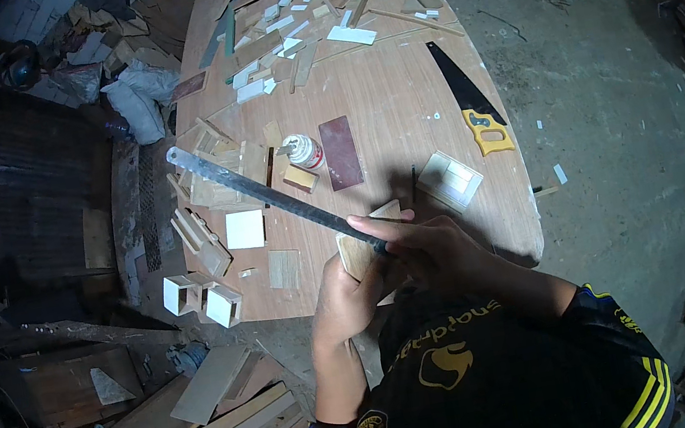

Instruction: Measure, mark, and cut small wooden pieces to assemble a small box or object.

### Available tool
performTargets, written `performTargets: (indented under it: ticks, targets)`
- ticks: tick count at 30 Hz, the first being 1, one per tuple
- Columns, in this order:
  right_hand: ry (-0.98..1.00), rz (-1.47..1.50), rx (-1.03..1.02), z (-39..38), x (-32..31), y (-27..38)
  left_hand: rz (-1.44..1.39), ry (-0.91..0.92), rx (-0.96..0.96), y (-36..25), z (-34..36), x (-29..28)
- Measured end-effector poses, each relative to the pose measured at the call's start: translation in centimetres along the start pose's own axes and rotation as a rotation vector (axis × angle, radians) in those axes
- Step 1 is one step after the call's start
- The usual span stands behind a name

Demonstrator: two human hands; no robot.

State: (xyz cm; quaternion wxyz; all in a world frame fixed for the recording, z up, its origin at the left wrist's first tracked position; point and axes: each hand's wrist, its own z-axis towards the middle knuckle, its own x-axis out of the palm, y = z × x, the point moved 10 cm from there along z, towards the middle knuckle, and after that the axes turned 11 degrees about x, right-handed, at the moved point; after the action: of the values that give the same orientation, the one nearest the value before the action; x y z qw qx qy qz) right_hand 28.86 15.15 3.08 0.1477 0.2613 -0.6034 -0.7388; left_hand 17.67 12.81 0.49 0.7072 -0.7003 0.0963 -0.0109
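Note:
My right hand (428, 245) is closed around the near end of a long, narrow, flat metal strip (268, 197), dark along its length and paler at its rounded far tip. The strip slants up and left over the table; whether it is a file or a ruler I cannot tell. In my left hand (345, 299) is a small pale wooden piece (356, 256), gripped close to my body. The strip crosses over this piece, with my right index finger stretched along it. My palms and the lower part of the wood are hidden.
The wooden table (397, 107) carries a handsaw (467, 96) at right, a white frame-like piece (450, 180), a glue bottle (302, 152) and a dark red rectangle (341, 153). Small wooden assemblies (202, 241) stand at left. Offcuts (350, 35) cover the far end.

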Motion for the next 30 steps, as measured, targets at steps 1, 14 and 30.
performTargets:
  ticks: [1,14,30]
  targets:
    - [-0.002,0.002,0.002,-0.1,-0.2,-0.1,0.000,-0.007,-0.043,0.5,0.0,0.0]
    - [-0.165,0.017,0.112,-1.6,-5.5,3.5,-0.762,-0.420,-0.523,3.3,-2.7,3.1]
    - [-0.028,-0.115,-0.059,-1.0,-0.5,2.6,-0.346,-0.133,0.023,-1.2,-0.9,0.2]
